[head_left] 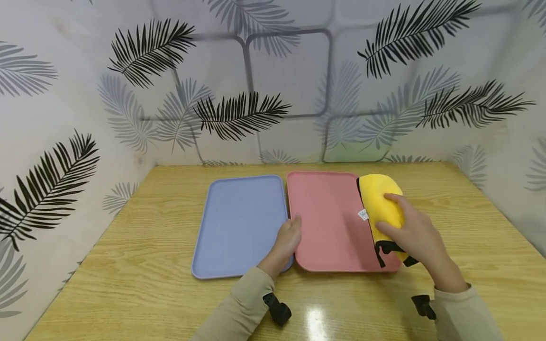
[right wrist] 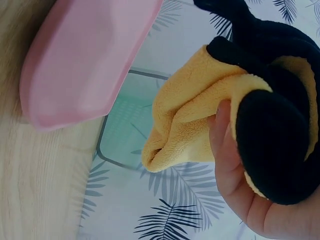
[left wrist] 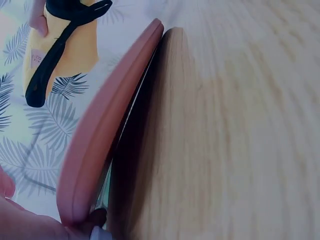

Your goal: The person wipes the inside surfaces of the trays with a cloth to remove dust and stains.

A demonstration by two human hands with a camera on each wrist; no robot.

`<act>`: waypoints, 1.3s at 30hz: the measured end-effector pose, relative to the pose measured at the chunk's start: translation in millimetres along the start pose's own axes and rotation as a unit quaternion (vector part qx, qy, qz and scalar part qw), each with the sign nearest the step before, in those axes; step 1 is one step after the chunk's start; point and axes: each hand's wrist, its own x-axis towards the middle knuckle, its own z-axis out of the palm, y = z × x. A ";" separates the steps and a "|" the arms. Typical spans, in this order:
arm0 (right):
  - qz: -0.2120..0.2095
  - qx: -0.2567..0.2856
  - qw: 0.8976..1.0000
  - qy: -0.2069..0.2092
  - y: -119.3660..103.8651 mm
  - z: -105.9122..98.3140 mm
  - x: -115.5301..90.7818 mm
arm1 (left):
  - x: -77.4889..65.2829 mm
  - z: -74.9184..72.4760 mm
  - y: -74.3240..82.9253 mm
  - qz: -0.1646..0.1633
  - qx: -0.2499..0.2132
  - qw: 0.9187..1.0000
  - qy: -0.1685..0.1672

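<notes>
My right hand [head_left: 415, 232] grips a yellow plush cloth [head_left: 377, 199] with black edging, a black strap and a small white tag. The cloth hangs over the right side of a pink tray [head_left: 328, 222]. In the right wrist view, fingers press into the folds of the cloth [right wrist: 192, 110], and black parts of it cover some of the hand [right wrist: 250, 205]. My left hand [head_left: 286, 239] holds the pink tray's left rim, thumb uppermost. The left wrist view has the hand [left wrist: 30, 222] at the near end of the tray's edge [left wrist: 107, 120]; its other fingers are mostly hidden.
A blue tray [head_left: 243, 227] lies flat to the left, close beside the pink one. Both are on a wooden table [head_left: 141, 265]. A leaf-patterned covering [head_left: 294, 80] stands behind the table and at its sides.
</notes>
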 end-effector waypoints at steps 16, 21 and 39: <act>-0.005 -0.017 1.000 -0.023 8.6 3.2 -8.4 | -4.4 2.8 -0.8 -0.027 -0.025 0.999 -0.031; 0.008 -0.045 0.998 -0.047 23.9 2.6 -24.1 | -6.3 3.0 -2.6 -0.027 -0.022 0.999 -0.040; 0.055 -0.106 0.984 -0.135 61.5 5.7 -57.8 | -11.7 -1.8 -0.2 -0.011 -0.023 0.998 -0.062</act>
